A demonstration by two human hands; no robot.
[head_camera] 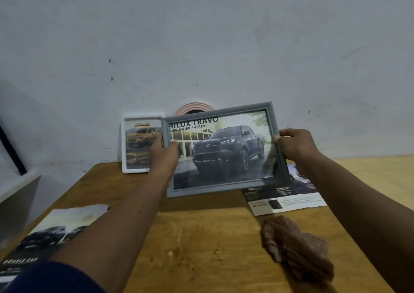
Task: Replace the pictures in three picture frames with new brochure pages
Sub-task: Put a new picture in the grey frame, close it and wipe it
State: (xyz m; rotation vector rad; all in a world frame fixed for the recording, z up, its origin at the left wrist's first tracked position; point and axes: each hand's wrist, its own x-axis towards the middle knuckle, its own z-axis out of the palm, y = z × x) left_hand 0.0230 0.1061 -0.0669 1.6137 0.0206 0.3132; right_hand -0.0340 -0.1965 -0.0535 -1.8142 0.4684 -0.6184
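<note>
1. The left hand (164, 156) pinches the left rail of the grey frame (215, 190), thumb on the glass. The right hand (295, 146) clamps the right rail.
2. The frame hangs tilted between the fingers, above the table (201, 236), truck page facing out.
3. It seems ready to stand: bottom rail down first, beside the white frame (123, 144) just beyond the left fingers.
4. That left thumb could smudge the glass, so better to grip the rails only.

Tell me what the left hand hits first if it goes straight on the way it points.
Probably the white frame, standing by the wall behind the left hand, which grips the grey frame; depth is unclear.
</note>
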